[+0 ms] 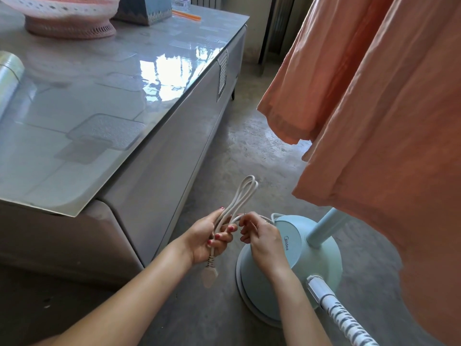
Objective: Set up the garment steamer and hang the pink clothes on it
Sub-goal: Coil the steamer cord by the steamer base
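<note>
**Me:** Bare concrete floor ran under everything, and nearest to me was the power cord, bundled in my hands just above it. My left hand had its fingers curled round the folded loops, with the plug dangling below my palm. My right hand pinched the strand that ran off toward the steamer.

**Friend:** Was the cord awkward to manage?

**Me:** I'd judge not. It looked light and springy, stiff enough for the loops to stand up on their own, smooth enough to slide through the fingers. The plug body seemed the sound place to grip it, not the wire.

**Friend:** And the steamer itself?

**Me:** Its pale blue base sat on the floor just beyond my right hand, with the pole rising out of it and the ribbed steam hose trailing toward me. That base looked the heavy piece, hard and slick; I'd have moved it by the pole, low down.

**Friend:** The pink clothes?

**Me:** Already hanging at the right, above the base: a pink garment, soft, light, creased. What it hung from was out of view. Farther left stood the glass-topped cabinet, a woven basket at its far end.
</note>
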